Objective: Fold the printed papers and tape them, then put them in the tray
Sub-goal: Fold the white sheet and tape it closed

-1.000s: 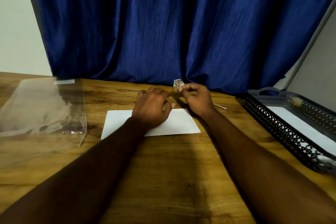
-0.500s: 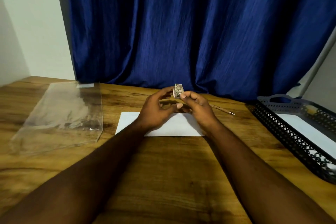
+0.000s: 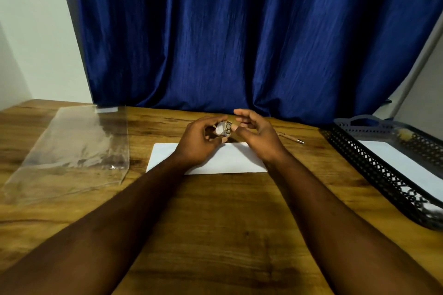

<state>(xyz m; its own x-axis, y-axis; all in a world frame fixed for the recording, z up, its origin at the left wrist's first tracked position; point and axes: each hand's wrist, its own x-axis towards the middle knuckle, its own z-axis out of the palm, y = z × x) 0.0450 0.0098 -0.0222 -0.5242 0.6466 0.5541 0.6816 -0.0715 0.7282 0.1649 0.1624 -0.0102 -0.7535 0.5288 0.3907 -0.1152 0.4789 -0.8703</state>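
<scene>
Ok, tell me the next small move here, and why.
The left hand grips the small grey tape roll, the right hand is open beside it, and the folded white paper lies below; probably pinch the tape's free end with the right hand and pull a strip.

Home desk corner, as I view it: wooden table (image 3: 227, 211) fills the lower frame, blue curtain (image 3: 239, 43) hangs behind, black mesh tray (image 3: 374, 169) at right edge.

Nothing legible; print on the tape roll (image 3: 223, 129) is blurred.
</scene>
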